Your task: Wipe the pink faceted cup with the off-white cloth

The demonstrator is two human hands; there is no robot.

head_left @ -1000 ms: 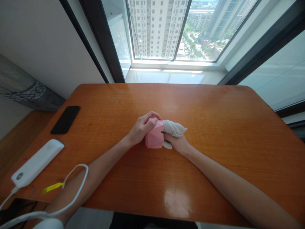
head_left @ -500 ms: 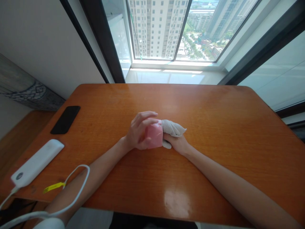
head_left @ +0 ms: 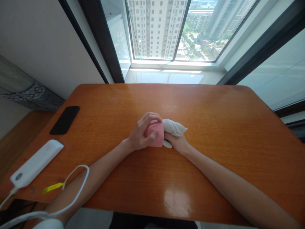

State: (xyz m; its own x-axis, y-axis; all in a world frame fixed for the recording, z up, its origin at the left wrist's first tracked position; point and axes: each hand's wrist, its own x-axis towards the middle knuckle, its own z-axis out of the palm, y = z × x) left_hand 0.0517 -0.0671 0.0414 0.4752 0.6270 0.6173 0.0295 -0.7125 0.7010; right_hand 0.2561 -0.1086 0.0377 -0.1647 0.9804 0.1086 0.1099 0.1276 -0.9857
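Note:
A small pink faceted box (head_left: 157, 136) stands near the middle of the orange wooden table (head_left: 214, 133). My left hand (head_left: 141, 133) is wrapped round its left side and top, fingers closed on it. My right hand (head_left: 177, 141) holds a bunched white cloth (head_left: 173, 127) pressed against the box's right side. Most of my right fingers are hidden under the cloth.
A black phone (head_left: 64, 120) lies flat at the table's left side. Nearer me, a white power bank (head_left: 35, 163) lies at the left edge with a white cable (head_left: 71, 187) and a yellow tag (head_left: 52, 187). A large window is beyond the far edge.
My left hand has shifted its grip on the pink box: the fingers lifted off half a second ago and now close round it again. The cloth hand has barely moved.

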